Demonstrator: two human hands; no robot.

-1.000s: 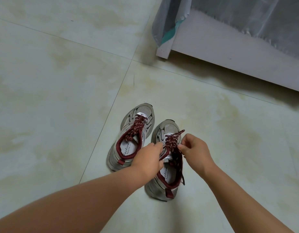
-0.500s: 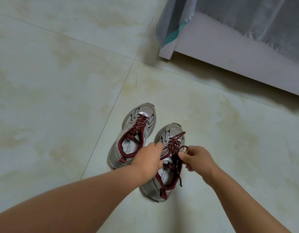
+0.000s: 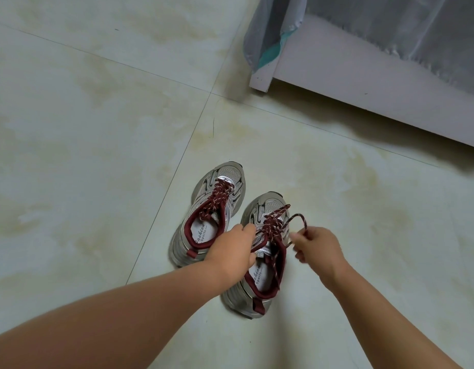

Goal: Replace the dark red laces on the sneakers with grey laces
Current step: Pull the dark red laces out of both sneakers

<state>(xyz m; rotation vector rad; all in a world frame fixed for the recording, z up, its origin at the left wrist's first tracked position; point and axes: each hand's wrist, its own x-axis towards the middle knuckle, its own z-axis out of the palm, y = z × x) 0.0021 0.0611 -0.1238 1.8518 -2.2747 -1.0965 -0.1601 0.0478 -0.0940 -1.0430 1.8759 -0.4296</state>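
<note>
- Dark red lace (image 3: 297, 218): threaded through the near sneaker (image 3: 260, 251), one loop pulled out to its right side.
- My right hand (image 3: 320, 249): fingers pinch that loop.
- My left hand (image 3: 230, 251): fingers curl on the sneaker's collar.
- Second sneaker (image 3: 212, 209): just beside, laced, on the floor (image 3: 97, 129).

Left hand (image 3: 232, 253) grips the right sneaker (image 3: 260, 262); right hand (image 3: 320, 249) pinches its dark red lace (image 3: 297, 218) (looped upward).

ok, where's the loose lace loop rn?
Head view, right of centre: the lace loop arcs up from the right hand, just right of the right sneaker's eyelets.
</note>
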